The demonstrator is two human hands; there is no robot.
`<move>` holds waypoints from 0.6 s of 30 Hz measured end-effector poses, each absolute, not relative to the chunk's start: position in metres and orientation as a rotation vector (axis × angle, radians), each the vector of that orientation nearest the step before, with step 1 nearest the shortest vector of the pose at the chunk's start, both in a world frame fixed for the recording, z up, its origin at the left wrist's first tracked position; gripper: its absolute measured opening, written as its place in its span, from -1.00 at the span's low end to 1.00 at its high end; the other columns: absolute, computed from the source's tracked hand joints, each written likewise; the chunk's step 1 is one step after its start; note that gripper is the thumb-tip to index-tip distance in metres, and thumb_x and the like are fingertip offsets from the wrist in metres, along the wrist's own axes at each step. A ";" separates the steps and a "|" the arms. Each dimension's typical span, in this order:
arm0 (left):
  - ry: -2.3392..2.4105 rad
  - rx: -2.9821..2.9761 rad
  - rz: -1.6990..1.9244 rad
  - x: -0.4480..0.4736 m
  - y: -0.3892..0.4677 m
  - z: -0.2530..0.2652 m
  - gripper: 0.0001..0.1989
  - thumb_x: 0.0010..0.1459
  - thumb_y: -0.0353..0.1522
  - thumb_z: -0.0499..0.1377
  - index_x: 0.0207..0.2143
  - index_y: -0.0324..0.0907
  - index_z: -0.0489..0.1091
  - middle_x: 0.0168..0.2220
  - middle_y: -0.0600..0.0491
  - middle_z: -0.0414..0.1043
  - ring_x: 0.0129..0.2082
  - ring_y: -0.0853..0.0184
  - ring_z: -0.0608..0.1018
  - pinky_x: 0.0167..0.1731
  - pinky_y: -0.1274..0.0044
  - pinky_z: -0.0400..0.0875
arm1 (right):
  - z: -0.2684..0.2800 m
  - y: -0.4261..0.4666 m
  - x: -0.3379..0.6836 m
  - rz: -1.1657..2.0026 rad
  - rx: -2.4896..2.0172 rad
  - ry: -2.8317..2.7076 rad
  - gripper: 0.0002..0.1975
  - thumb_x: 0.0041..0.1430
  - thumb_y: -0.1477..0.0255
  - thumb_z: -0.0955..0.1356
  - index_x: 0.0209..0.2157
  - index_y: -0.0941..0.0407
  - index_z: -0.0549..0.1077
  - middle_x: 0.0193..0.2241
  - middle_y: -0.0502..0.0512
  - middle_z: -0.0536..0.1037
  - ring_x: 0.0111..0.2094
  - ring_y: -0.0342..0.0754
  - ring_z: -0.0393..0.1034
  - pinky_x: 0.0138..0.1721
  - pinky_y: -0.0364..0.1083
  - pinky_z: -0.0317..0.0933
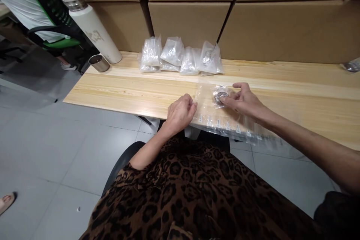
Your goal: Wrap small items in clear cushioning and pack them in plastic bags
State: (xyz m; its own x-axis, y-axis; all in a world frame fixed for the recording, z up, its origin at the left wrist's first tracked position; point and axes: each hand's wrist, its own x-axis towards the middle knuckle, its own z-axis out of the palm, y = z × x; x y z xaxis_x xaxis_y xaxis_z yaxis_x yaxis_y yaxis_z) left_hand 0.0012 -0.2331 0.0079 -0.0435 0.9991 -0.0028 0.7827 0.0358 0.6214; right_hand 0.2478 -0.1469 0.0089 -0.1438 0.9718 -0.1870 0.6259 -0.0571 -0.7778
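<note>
My left hand point(180, 113) rests at the near edge of the wooden table point(118, 86), fingers curled and pinching the left side of a clear plastic bag point(204, 95) lying flat. My right hand point(244, 99) reaches across the bag, its fingertips pressing a small dark metal part point(220, 96) seen through the plastic. A row of small white screws point(222, 123) lies along the table's front edge, just below both hands.
Several filled clear bags point(180, 57) stand at the back against stacked cardboard boxes point(191, 18). A white thermos point(90, 22) and a steel cup point(99, 63) sit at the table's left corner. Another person sits on a chair point(53, 30) at far left.
</note>
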 end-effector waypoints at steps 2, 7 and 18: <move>1.779 1.731 0.755 0.000 -0.235 0.008 -0.80 0.41 -0.27 0.16 -0.32 -0.09 0.27 -0.44 0.14 0.41 -0.43 0.34 0.43 -0.32 0.45 0.25 | 0.006 -0.150 0.248 0.972 -1.724 -1.827 -0.30 0.10 0.15 0.59 0.15 0.01 0.26 -0.33 0.03 0.51 -0.33 0.04 0.45 -0.35 0.00 0.27; 1.646 1.588 0.904 -0.002 -0.240 0.008 -0.77 0.35 -0.28 0.15 -0.38 -0.06 0.19 -0.61 0.25 0.17 -0.55 0.39 0.29 -0.42 0.48 0.12 | -0.001 -0.153 0.246 1.184 -1.656 -1.657 -0.43 0.07 0.17 0.61 -0.02 0.00 0.33 -0.48 -0.06 0.46 -0.49 -0.08 0.32 -0.45 -0.08 0.16; 1.603 1.508 0.925 0.001 -0.244 0.007 -0.78 0.31 -0.26 0.15 -0.39 -0.06 0.19 -0.65 0.28 0.14 -0.61 0.44 0.24 -0.48 0.52 0.09 | 0.012 -0.159 0.247 1.485 -1.626 -1.222 -0.50 -0.01 0.39 0.69 -0.21 0.02 0.37 -0.66 -0.09 0.43 -0.69 -0.14 0.24 -0.70 -0.16 0.05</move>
